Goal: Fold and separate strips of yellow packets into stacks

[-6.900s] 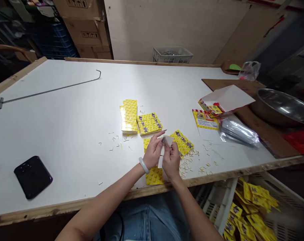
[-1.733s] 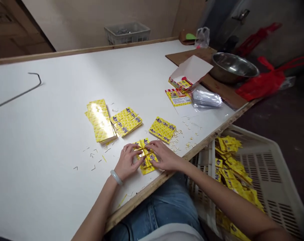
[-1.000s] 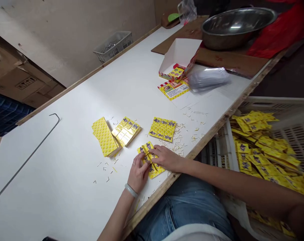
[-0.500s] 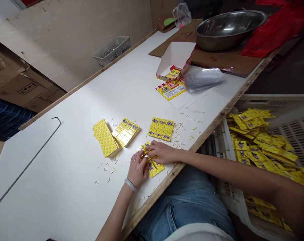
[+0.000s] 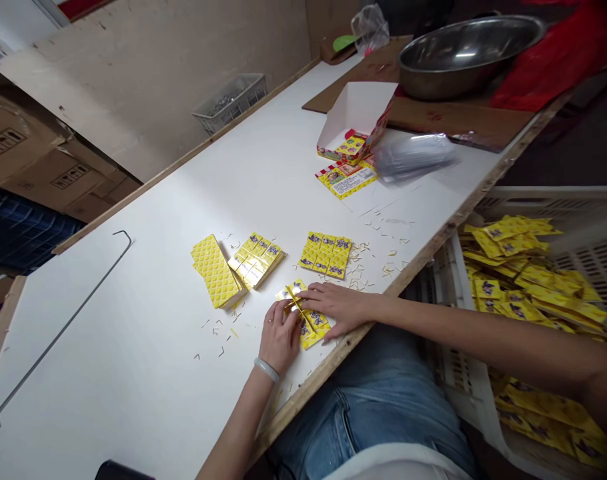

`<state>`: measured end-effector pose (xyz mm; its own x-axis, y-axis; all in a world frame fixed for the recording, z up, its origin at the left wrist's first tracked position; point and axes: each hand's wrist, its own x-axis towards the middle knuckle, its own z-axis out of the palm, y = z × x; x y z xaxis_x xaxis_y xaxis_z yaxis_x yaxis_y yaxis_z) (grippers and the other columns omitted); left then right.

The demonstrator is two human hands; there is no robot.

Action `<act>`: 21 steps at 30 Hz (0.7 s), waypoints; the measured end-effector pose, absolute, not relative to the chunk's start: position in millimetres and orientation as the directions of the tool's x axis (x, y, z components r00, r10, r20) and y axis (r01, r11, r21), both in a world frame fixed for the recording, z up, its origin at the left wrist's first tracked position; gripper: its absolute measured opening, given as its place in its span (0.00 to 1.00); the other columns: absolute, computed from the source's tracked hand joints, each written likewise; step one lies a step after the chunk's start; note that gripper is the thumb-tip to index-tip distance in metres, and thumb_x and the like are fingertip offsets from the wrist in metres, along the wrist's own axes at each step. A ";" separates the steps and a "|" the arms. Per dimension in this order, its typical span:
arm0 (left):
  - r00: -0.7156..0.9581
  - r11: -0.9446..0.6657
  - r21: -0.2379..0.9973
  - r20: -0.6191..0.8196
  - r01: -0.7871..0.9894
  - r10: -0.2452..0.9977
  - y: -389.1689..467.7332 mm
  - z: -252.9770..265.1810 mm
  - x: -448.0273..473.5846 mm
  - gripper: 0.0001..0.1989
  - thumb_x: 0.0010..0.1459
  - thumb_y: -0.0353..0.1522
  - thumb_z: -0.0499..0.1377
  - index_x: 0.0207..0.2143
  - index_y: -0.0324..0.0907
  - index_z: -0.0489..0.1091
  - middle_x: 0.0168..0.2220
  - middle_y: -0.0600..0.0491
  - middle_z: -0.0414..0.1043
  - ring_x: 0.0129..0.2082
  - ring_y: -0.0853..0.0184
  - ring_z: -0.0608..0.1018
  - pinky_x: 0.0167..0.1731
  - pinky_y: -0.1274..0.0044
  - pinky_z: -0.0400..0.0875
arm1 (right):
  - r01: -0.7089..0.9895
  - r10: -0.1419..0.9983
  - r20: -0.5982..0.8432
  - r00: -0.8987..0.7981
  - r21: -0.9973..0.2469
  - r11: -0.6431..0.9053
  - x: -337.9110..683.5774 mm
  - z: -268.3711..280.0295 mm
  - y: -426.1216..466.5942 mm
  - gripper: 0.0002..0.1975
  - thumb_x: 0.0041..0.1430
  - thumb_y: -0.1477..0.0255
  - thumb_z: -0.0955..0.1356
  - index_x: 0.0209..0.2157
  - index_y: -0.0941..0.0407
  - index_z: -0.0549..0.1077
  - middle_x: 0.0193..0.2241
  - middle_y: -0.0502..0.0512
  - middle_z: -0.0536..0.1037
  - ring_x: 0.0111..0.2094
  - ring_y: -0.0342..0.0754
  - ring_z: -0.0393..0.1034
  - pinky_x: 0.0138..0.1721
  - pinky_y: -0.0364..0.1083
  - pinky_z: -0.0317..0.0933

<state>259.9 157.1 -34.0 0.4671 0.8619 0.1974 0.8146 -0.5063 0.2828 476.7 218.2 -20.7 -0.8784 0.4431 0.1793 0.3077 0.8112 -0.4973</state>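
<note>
Near the front edge of the table lies a yellow printed card sheet (image 5: 317,332), parted into small panels, with raised folds along its middle. My left hand (image 5: 279,337), with a ring and a pale bangle, has its bent fingers closed on the sheet's left side. Across the sheet's right side rests my right hand (image 5: 339,305), its fingers stretched out and its thumb apart. The hands hide part of the sheet. Just behind sits another yellow panelled sheet (image 5: 326,255). To the left are a glossy panelled stack (image 5: 257,260) and a yellow patterned card stack (image 5: 214,270).
Paper scraps (image 5: 358,263) litter the white table (image 5: 158,333). Farther back are an open box (image 5: 356,123), clear plastic sleeves (image 5: 416,159) and a metal basin (image 5: 468,60). A hooked metal rod (image 5: 66,327) lies left. A white crate (image 5: 483,407) of yellow packets stands right.
My right hand's fingers have straightened and its thumb has spread away over the sheet. The left hand stays at the sheet's left side. The view has shifted slightly.
</note>
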 end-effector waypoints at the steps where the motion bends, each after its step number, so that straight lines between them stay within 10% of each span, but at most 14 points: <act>1: 0.461 -0.503 0.280 0.205 0.818 0.864 156.3 -35.1 261.4 0.14 0.57 0.26 0.52 0.47 0.41 0.64 0.53 0.43 0.58 0.55 0.55 0.61 0.54 0.57 0.62 | 0.312 0.444 0.177 -0.878 -0.490 0.814 476.9 -20.0 218.7 0.34 0.45 0.57 0.71 0.53 0.58 0.65 0.56 0.63 0.62 0.53 0.59 0.54 0.51 0.56 0.54; 21: 0.512 -0.534 0.452 0.183 0.714 0.839 158.3 -34.4 252.9 0.24 0.52 0.39 0.61 0.50 0.42 0.62 0.54 0.42 0.56 0.55 0.55 0.62 0.53 0.59 0.63 | 0.267 0.464 0.193 -0.865 -0.606 0.749 473.2 -16.6 228.8 0.21 0.54 0.64 0.69 0.50 0.55 0.68 0.47 0.58 0.72 0.46 0.52 0.60 0.48 0.52 0.58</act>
<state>252.9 158.3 -34.4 0.5115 0.8395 0.1834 0.7144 -0.5341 0.4520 473.2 228.8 -16.6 -0.8646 0.4640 0.1927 0.2671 0.7493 -0.6060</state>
